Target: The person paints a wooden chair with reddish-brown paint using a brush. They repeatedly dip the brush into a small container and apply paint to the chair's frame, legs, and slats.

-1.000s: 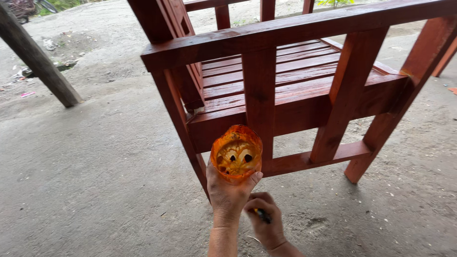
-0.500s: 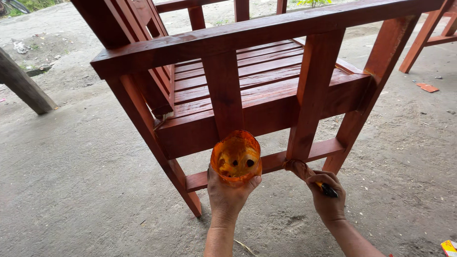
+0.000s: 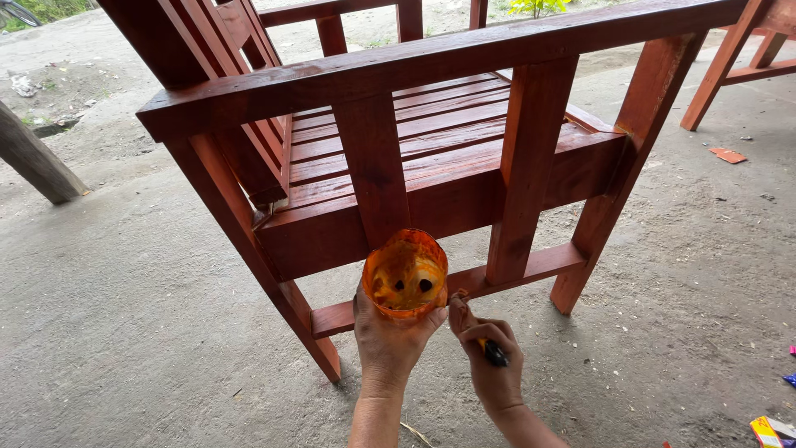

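— Where are you now?
— Your left hand (image 3: 390, 340) cups the orange cup of stain (image 3: 405, 274); beside it your right hand (image 3: 489, 365) is closed round a brush (image 3: 474, 325), tip at the cup rim.
— Next?
— Load it carefully, I'd judge, then reach up to the chair's lower rail (image 3: 464, 284).
— Changed?
— Your right hand has come back from that rail

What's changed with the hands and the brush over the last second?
The right hand, gripping the brush, first swung out right to the chair's lower rail, then came back in, so the brush tip now sits at the rim of the orange cup. The left hand holds the cup up from below as before. Nothing was picked up or let go.
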Available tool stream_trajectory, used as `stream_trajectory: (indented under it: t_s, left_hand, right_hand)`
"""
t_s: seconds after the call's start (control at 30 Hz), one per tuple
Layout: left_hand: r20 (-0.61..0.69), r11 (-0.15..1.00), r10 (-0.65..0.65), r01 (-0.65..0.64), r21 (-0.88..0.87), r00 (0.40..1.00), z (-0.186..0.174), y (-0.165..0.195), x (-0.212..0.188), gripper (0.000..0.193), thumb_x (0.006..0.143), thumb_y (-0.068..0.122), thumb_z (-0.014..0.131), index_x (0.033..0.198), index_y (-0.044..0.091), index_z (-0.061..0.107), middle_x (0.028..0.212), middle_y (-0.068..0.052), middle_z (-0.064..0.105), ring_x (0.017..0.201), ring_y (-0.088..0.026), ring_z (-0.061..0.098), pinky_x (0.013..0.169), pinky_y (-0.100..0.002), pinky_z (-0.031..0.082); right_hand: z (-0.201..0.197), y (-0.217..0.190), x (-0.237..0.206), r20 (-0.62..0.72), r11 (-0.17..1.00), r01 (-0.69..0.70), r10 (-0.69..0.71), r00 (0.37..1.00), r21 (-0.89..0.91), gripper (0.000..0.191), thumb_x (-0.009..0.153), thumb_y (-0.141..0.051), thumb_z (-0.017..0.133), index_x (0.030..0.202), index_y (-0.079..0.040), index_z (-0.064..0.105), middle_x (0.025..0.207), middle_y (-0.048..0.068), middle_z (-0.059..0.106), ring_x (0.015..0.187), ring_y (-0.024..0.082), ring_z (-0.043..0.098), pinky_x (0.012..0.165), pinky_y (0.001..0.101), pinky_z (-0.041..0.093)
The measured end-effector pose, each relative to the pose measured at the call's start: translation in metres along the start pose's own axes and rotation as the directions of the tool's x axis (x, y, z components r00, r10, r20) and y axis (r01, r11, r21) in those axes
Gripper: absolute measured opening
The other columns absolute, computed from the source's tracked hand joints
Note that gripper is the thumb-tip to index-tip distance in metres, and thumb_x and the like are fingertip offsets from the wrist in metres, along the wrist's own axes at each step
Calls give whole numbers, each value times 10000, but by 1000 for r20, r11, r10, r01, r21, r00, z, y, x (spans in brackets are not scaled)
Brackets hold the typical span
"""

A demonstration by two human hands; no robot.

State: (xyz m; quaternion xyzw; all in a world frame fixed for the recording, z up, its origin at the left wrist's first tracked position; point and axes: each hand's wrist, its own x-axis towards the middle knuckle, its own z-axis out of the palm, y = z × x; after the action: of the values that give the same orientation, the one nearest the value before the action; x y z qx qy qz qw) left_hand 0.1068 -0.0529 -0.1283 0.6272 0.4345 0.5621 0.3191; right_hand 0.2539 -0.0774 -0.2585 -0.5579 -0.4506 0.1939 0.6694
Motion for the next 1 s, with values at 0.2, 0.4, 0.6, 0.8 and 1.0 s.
stream_trajectory:
  t_s: [0.2, 0.4, 0.6, 0.8, 1.0]
  left_hand:
    - [-14, 1000, 5, -5, 17, 1000, 7, 4, 0, 952, 631, 237, 965, 1383, 136, 389, 1289, -49, 584, 1237, -195, 625, 1081, -353, 587]
    - [-17, 998, 67, -66, 23, 998, 21, 6, -4, 906, 624, 229, 975, 1363, 110, 463, 1291, -76, 617, 1226, -221, 640, 1067, -373, 572]
    - [57, 996, 35, -39, 79, 998, 53, 8, -10, 990, 551, 218, 1004, 1366, 88, 458, 1300, -90, 603, 1229, -248, 617, 1069, -385, 550]
    - [111, 994, 29, -40, 102, 993, 68, 0, -17, 1054, 561, 245, 1008, 1399, 82, 389, 1311, -95, 574, 1253, -254, 592, 1097, -385, 537]
    - [133, 996, 11, -22, 87, 991, 67, -3, -20, 1043, 597, 291, 992, 1410, 107, 364, 1322, -83, 562, 1272, -227, 603, 1099, -367, 567]
  right_hand:
    - [-73, 9, 47, 22, 997, -50, 49, 999, 61, 98, 810, -68, 794, 839, -145, 741, 1129, 48, 762, 1043, 203, 733, 904, 325, 623]
    - [-126, 6, 89, -55, 987, -161, 162, 985, 25, 106, 828, -41, 799, 864, -127, 748, 1053, 26, 769, 954, 168, 712, 861, 305, 606]
    - [-155, 3, 114, -160, 993, -117, 114, 981, -7, 93, 859, -17, 809, 859, -86, 747, 951, 15, 727, 911, 121, 672, 851, 259, 567]
    - [-174, 4, 121, -389, 983, -70, -2, 921, -171, 127, 904, -66, 828, 836, -140, 751, 1016, 10, 690, 959, 138, 664, 873, 267, 566]
    - [-144, 6, 107, -358, 984, -152, 175, 917, 94, 155, 899, -63, 794, 822, -190, 749, 1008, 19, 741, 955, 164, 702, 885, 279, 596]
